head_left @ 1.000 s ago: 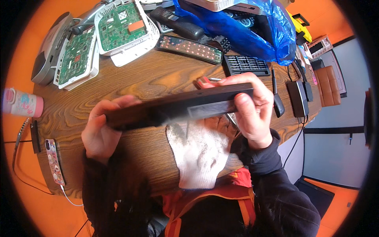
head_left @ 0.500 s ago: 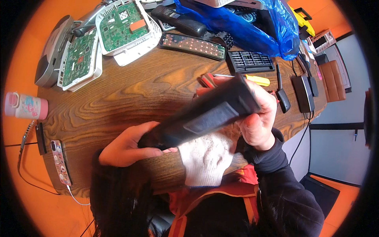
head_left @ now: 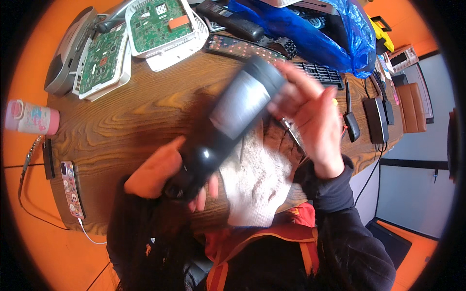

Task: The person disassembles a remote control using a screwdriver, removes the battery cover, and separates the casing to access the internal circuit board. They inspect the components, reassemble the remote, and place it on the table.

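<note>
A long black handheld device [head_left: 218, 128], perhaps a remote control, slants over the table with a shiny grey rectangular panel facing up. My left hand [head_left: 158, 169] grips its near end, thumb on one side and fingertips showing below. At its far end is my right hand [head_left: 315, 116], smeared by motion, with fingers stretched and spread beside the device. Whether they touch it, I cannot tell. Below lies a stained white knit glove [head_left: 255, 189]. A thin metal shaft [head_left: 291, 131] shows beside my right hand, its handle mostly hidden.
Two white casings with green circuit boards [head_left: 160, 31] stand at the far left. Beyond the device lie an opened remote control [head_left: 238, 47], a black bit case [head_left: 323, 73] and a blue plastic bag [head_left: 359, 48]. A phone [head_left: 73, 189], pink cup [head_left: 34, 118] and black power adapter [head_left: 374, 116] sit toward the sides.
The black device has turned steeper, and its panel faces up more fully. My right hand has loosened from its far end and spread its fingers; my left hand keeps hold.
</note>
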